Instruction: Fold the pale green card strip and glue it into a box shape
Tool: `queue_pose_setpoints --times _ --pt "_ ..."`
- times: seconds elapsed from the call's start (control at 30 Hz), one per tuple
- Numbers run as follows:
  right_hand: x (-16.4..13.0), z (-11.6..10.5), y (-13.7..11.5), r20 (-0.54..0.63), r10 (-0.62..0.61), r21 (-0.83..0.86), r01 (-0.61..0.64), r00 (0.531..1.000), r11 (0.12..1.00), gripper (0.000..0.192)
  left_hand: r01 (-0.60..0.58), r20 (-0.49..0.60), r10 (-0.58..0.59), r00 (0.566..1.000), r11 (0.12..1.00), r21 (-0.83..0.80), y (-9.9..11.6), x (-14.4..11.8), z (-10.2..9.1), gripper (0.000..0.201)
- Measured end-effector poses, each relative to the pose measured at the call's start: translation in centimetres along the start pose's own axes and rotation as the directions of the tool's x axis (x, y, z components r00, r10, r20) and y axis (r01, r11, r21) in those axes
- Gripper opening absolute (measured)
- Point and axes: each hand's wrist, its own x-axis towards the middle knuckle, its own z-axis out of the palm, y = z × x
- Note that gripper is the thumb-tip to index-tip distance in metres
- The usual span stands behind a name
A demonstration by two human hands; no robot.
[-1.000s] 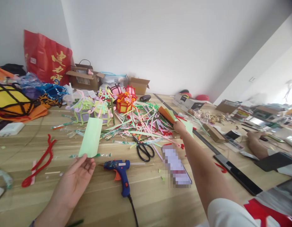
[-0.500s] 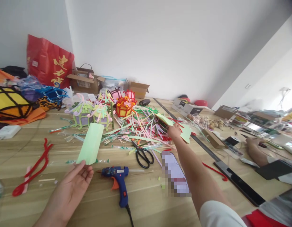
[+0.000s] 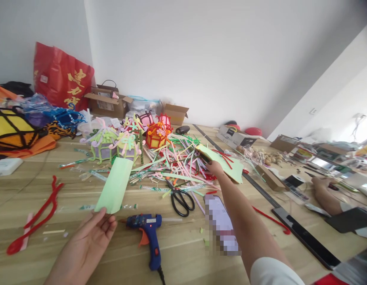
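Pinching a card (image 3: pixel 115 186) at 8 o'clock w/ L hand (image 3: pixel 96 233), w/ thumb over lower end and fingers curled beneath. Pale green, matte, oblong, creased lengthwise; tilted w/ far end to approx 1. Touching w/ R hand (image 3: pixel 215 169), nr centre toward 4, the near edge of paper (image 3: pixel 235 169), thin, flat, pale green, w/ fuzzy red strips (image 3: pixel 227 160) across it. Can't tell if gripped or just touched, w/ fingertips partly hidden.

Nr centre, see a loose tangle of stems (image 3: pixel 180 160), thin, fuzzy, pink/green/white, some curled. At approx 6, see scissors (image 3: pixel 175 191), black loop handles, blades to 11. Btwn 6 & 7, see glue gun (image 3: pixel 149 229), hard blue plastic, orange trigger. At 5, see phone (image 3: pixel 217 213), flat slab, pixelated screen. Far out at 8, see looped red stem (image 3: pixel 15 245), plush.

At 9, see lilac lanterns (image 3: pixel 102 151), boxy, fuzzy green frames, curly tops; nr them, orange lantern (image 3: pixel 155 139). At 10, see smooth red bag (image 3: pixel 60 79), cardboard box (image 3: pixel 104 103). Btwn 3 & 4, see another person's hand (image 3: pixel 324 192). Under it all, see wood-grain table (image 3: pixel 112 269).
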Motion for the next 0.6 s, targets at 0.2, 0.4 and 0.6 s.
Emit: queue_pose_setpoints --times 0.2,0.4,0.6 --pt "-0.3 0.1 -1.0 0.24 -0.06 0.098 0.037 0.969 0.994 0.034 0.015 -0.011 -0.015 1.0 1.0 0.011 -0.2 0.0 0.1 0.024" --pt "-0.4 0.0 -3.1 0.296 -0.157 0.19 0.103 0.942 0.976 0.034 0.013 0.0 -0.013 1.0 1.0 0.0 0.0 -0.2 0.2 0.024" --pt "-1.3 -0.6 -3.4 0.237 -0.175 0.165 0.138 0.956 0.977 0.032 0.006 -0.01 -0.006 1.0 1.0 -0.001 0.2 -0.7 0.3 0.025"
